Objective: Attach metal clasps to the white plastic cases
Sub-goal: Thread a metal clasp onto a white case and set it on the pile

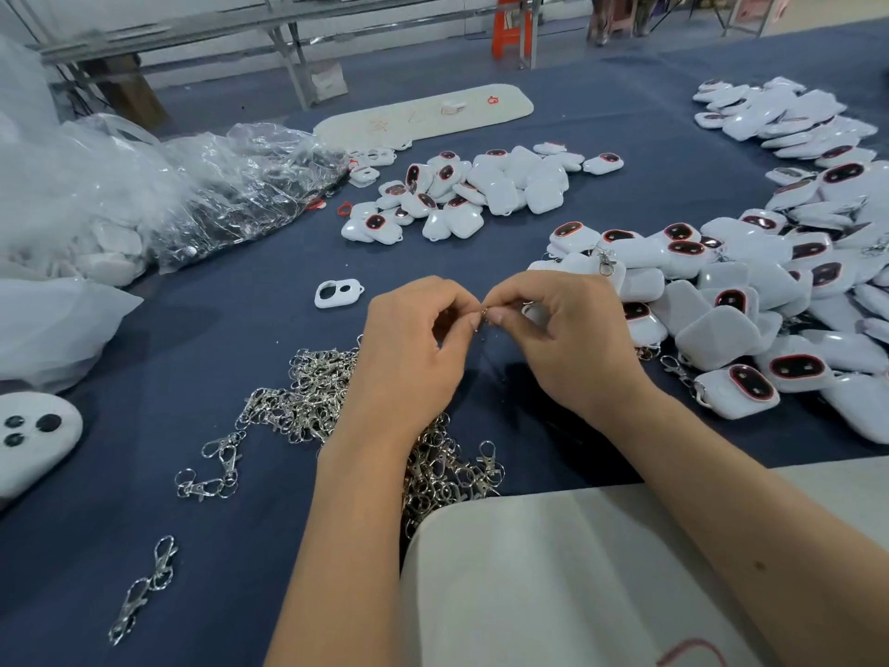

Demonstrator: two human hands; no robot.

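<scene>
The dark blue cloth-covered worktop (240, 358) carries heaps of white plastic cases (750, 300) and silver metal clasps (308, 402). Left hand (409, 349) and right hand (563, 339), fingers curled, together pinch a small metal ring (485, 314).

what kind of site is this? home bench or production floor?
Likely a small assembly workshop: heaps of identical white cases, a loose pile of metal clasps, bulk plastic bags on a long cloth-covered table.
</scene>
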